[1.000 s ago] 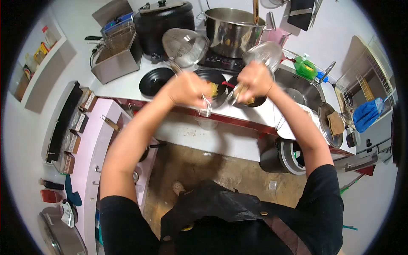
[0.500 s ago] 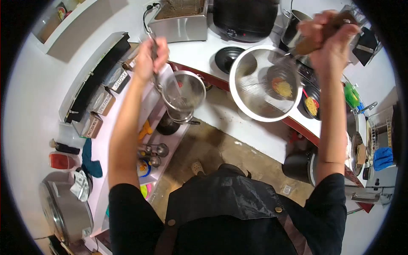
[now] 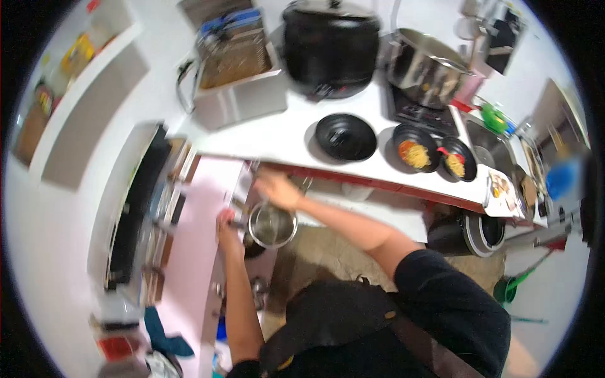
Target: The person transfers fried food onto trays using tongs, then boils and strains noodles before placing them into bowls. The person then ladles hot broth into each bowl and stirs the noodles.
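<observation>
My left hand (image 3: 229,230) is closed around the handle of a round metal strainer (image 3: 273,225), whose rim hangs over the gap beside the pink counter. Just above that rim is my right hand (image 3: 280,190), reaching across to the left, its fingers blurred near the counter's corner; I cannot tell whether they hold anything. On the white counter stand an empty-looking black bowl (image 3: 345,137), a black bowl with noodles and red sauce (image 3: 414,150), and a smaller black pan with noodles (image 3: 456,160).
A steel fryer (image 3: 242,101), a lidded black soup pot (image 3: 331,53) and a tall steel pot (image 3: 425,72) line the back. The pink counter (image 3: 201,201) runs along the left. Black bins (image 3: 450,236) stand below at right, near a cutting board (image 3: 501,192).
Both hands have come down. My right hand has crossed leftward, and the large white-rimmed bowl-shaped strainer it held is out of sight. The smaller strainer is lower, by the pink counter.
</observation>
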Action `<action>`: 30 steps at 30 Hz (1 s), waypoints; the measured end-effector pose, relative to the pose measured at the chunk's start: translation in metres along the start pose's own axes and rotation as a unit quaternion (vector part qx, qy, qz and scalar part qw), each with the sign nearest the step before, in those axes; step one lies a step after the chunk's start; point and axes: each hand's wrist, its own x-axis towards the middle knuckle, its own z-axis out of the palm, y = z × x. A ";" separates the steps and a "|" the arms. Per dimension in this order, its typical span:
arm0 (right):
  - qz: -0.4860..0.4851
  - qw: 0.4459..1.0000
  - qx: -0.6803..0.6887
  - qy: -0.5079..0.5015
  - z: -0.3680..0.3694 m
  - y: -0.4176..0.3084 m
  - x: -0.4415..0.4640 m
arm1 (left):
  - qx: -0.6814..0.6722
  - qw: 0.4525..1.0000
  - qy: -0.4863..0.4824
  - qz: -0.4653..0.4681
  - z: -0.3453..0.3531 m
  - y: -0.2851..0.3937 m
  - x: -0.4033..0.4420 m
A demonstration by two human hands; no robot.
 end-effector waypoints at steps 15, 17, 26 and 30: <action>-0.234 0.672 -0.433 0.553 -0.536 -0.095 0.051 | 0.244 0.913 0.282 0.168 -0.051 -0.025 -0.064; -0.185 0.469 -0.569 0.650 -0.624 -0.083 0.063 | 0.171 0.918 0.342 0.109 -0.018 -0.025 -0.091; -0.030 0.845 -0.132 0.517 -0.776 -0.062 0.131 | 0.141 0.939 0.286 0.126 0.103 -0.071 -0.160; -0.095 0.820 -0.224 0.518 -0.815 -0.109 0.147 | 0.190 0.922 0.287 0.176 0.113 -0.066 -0.166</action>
